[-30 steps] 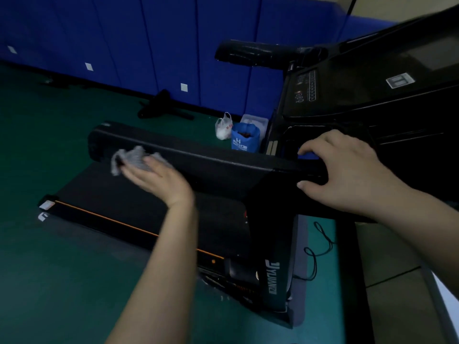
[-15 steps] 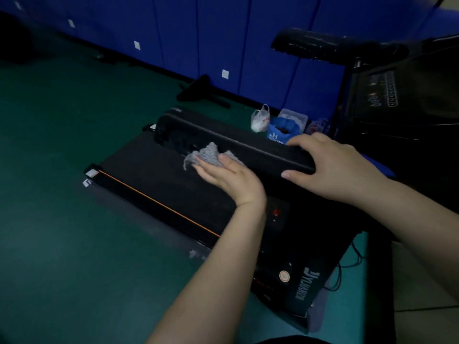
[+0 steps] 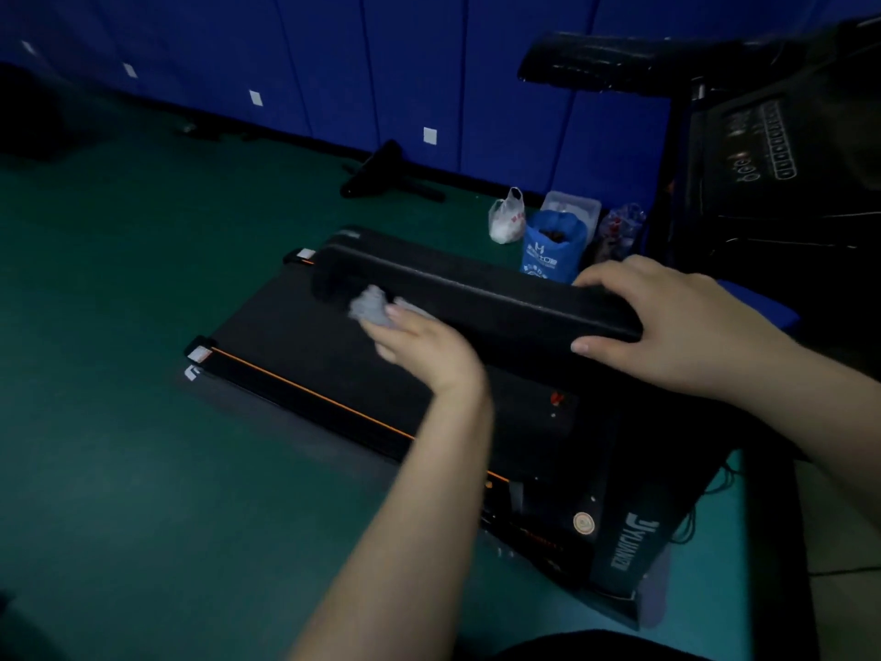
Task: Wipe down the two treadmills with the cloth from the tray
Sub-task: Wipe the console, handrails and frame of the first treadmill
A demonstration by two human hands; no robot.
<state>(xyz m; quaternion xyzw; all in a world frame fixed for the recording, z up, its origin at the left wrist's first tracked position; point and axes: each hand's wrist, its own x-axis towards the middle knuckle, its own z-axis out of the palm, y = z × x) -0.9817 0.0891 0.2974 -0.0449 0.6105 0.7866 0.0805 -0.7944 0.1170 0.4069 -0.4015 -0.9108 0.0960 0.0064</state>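
Judging by its loose folds, the small crumpled grey cloth [image 3: 371,307] is light, soft and limp, with no stiffness of its own; it will probably slip on the smooth plastic unless pressed flat, so it is best taken as a wad under the whole palm. It lies against the near face of the long black padded handrail bar [image 3: 476,291], close to the bar's 10 o'clock end, above the low black treadmill deck with an orange edge stripe [image 3: 295,360]. The left hand [image 3: 422,348] covers it, fingers close together and bent over the wad, pinching it, though motion blur hides the finer detail. Wadded like this, the cloth has no clear long axis; its loose tuft pokes out toward 10 o'clock past the fingertips. The bar and the deck both run from 10 o'clock to 4 o'clock, so strokes would likely follow that line. The right hand [image 3: 677,322] clasps the bar's 4 o'clock end, fingers over the top and thumb on the near side. A taller black treadmill console [image 3: 763,150] stands at 2 o'clock.
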